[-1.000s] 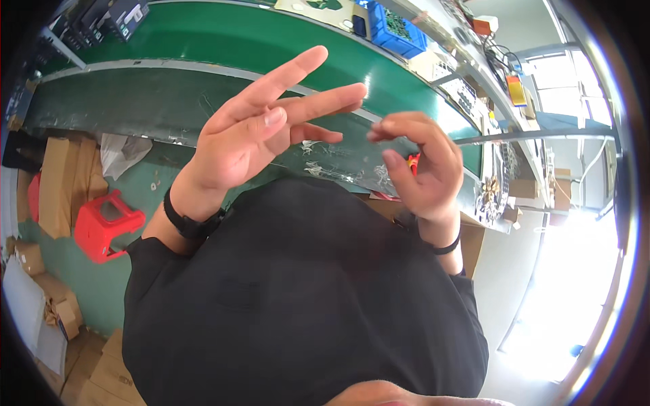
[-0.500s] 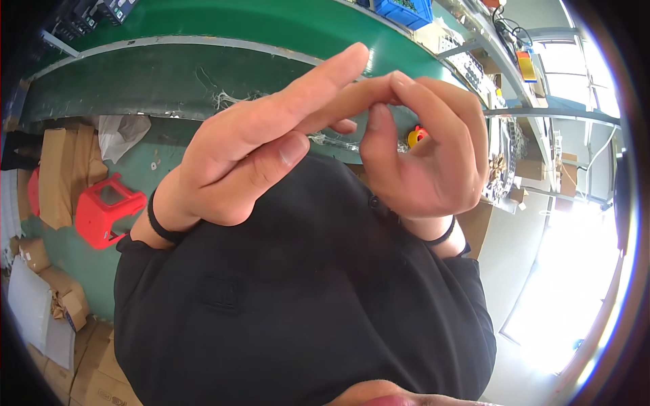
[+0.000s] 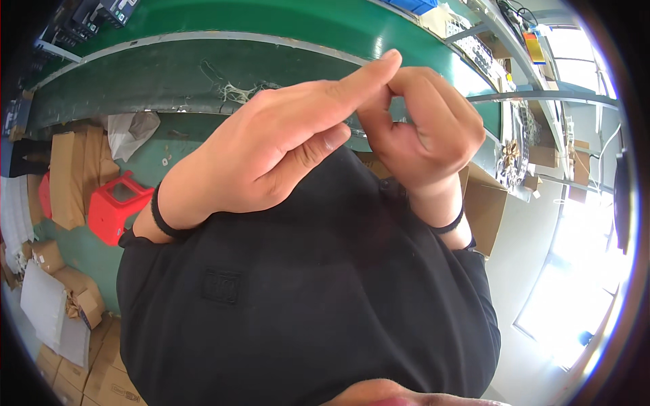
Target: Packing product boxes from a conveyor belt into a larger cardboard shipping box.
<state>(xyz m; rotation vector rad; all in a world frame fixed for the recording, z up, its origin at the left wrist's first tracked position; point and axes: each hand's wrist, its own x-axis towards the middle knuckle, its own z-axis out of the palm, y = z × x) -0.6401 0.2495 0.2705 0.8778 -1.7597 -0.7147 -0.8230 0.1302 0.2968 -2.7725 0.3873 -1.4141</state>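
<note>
- The left hand reached right, fingers outstretched, its grip released.
- The right hand curled behind those fingertips; its grip could not be told.
- Beyond both ran the green desk.

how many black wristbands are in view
2: the left wristband is around the person's left wrist; the right wristband is around the right wrist. No others show.

Solid black shirt, patch in same black; black wristbands; bright red stool; green desk; green floor; white bag; brown cardboard box; blue bin.
</note>
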